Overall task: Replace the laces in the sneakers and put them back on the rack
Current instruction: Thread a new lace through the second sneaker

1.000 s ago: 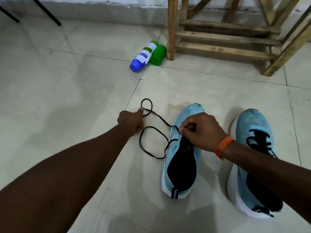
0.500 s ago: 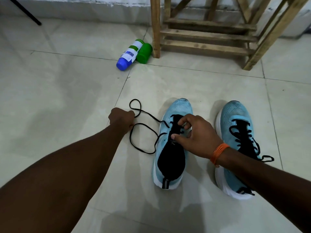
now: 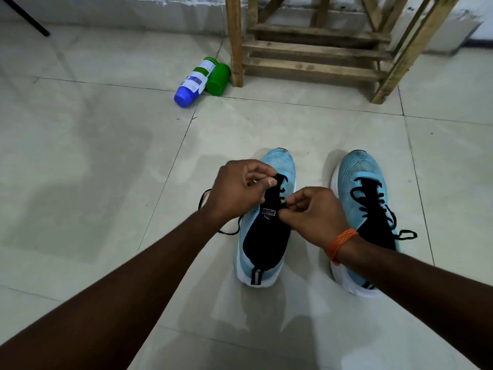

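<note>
Two light-blue mesh sneakers are sitting near: left sneaker [image 3: 280, 166], right sneaker [image 3: 357, 172]. Two black cord laces are showing: left lace [image 3: 202, 200], right lace [image 3: 373, 202]. Two plastic bottles are lying far left: blue bottle [image 3: 192, 84], green bottle [image 3: 218, 79]. One slatted wooden rack [image 3: 312, 46] is standing far right. Two hands are working: left hand [image 3: 237, 188], right hand [image 3: 314, 212].

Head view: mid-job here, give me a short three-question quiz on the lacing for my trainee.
1. True or false: the left hand and right hand both pinch the black lace over the half-laced sneaker.
2. Both sneakers stand: A on a table; B on the tiled floor; C in a box.
3. Fill in: the second sneaker is already ___.
Key: 1 true; 2 B; 3 laced.
</note>
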